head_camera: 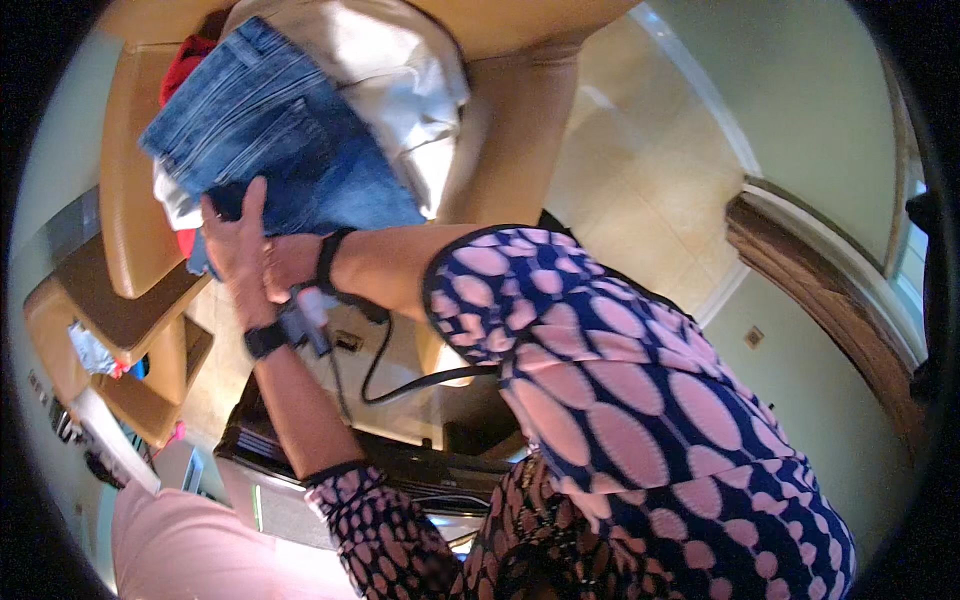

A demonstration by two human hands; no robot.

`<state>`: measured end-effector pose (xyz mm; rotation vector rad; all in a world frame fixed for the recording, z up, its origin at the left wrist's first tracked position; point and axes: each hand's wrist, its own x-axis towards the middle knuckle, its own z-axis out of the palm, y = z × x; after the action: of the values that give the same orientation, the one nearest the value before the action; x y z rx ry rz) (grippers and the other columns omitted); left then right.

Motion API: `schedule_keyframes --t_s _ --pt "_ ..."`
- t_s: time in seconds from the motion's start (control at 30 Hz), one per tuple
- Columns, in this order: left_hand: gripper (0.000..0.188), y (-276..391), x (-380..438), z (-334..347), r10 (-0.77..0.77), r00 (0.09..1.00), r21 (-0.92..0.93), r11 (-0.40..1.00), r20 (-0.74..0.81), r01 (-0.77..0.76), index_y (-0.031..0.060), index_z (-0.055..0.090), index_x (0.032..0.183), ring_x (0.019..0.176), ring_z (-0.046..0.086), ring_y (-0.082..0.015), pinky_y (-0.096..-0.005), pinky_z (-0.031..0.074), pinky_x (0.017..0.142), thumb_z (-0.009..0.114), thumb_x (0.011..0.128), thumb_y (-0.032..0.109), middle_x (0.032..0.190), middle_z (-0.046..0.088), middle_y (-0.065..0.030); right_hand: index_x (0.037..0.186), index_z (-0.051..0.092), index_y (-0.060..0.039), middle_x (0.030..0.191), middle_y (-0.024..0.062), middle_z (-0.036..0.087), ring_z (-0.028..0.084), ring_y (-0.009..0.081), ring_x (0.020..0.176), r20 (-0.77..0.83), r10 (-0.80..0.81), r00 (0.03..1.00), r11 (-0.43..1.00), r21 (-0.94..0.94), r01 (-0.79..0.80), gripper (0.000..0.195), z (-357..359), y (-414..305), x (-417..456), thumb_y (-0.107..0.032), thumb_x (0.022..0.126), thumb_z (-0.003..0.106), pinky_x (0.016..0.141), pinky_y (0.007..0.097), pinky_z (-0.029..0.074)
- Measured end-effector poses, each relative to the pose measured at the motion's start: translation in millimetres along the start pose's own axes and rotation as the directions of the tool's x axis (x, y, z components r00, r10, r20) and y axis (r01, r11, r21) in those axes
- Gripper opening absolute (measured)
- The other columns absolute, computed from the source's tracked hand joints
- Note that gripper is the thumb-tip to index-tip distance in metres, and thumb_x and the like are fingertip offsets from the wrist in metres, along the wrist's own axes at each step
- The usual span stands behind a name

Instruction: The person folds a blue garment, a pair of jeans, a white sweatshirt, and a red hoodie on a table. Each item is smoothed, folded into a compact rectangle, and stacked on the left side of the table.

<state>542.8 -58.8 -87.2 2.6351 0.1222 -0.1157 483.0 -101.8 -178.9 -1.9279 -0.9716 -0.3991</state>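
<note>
Blue denim jeans point(292, 150) lie folded on a heap of clothes on a tan leather-like seat. White fabric point(420, 105) lies beside them, and red cloth point(184, 71) shows at the heap's left edge. At the jeans' lower edge is my left hand point(236, 247), thumb and fingers apart, with a black band at the wrist. Close against it, my right hand point(292, 262) is partly covered, its fingers hidden; whether it holds anything is unclear. Below the hands is a grey device point(307, 319) with a dark cable; what supports it is hidden.
A tan armrest point(127, 180) borders the heap at left. Another tan and brown piece of furniture point(97, 300) holds light cloth point(94, 349). A dark-edged object point(420, 465) stands near my body. Tiled floor point(637, 172) and a brown curtain-like fabric point(817, 300) are at right.
</note>
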Motion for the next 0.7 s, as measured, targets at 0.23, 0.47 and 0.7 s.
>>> schedule_keyframes --t_s 0.23,0.47,0.7 --pt "0.074 -22 -4 11 -0.244 0.967 -0.719 0.684 -0.071 0.120 -0.0020 0.044 0.128 0.103 0.054 -0.0210 -0.0324 0.040 0.093 0.082 0.069 0.018 0.117 0.057 -0.0141 0.063 0.061 -0.0147 0.070 0.0022 0.059 0.058 0.0202 0.075 0.465 0.055 0.884 0.970 -0.234 0.062 0.012 -57 -59 -56 -0.018 0.074 0.058 0.073 0.0373 0.041" --pt "0.048 8 -84 5 -0.180 0.984 -0.879 0.466 0.013 0.097 -0.0070 0.053 0.118 0.096 0.055 -0.0183 -0.0312 0.042 0.092 0.073 0.079 0.011 0.111 0.059 -0.0107 0.075 0.061 -0.0058 0.081 0.0137 0.062 0.060 0.0359 0.076 0.656 0.392 0.645 0.853 0.004 -0.523 0.008 -156 -76 -52 -0.011 0.072 0.055 0.063 0.0442 0.047" --pt "0.039 31 -223 -34 -0.089 0.981 -0.744 0.641 0.171 0.188 -0.0001 0.056 0.116 0.096 0.056 -0.0128 -0.0312 0.047 0.086 0.068 0.079 0.004 0.110 0.060 -0.0050 0.097 0.062 -0.0052 0.090 0.0020 0.063 0.058 0.0088 0.085 0.011 0.785 0.620 0.612 0.144 -0.778 0.012 -251 -36 -70 -0.013 0.092 0.055 0.078 0.0223 0.047"
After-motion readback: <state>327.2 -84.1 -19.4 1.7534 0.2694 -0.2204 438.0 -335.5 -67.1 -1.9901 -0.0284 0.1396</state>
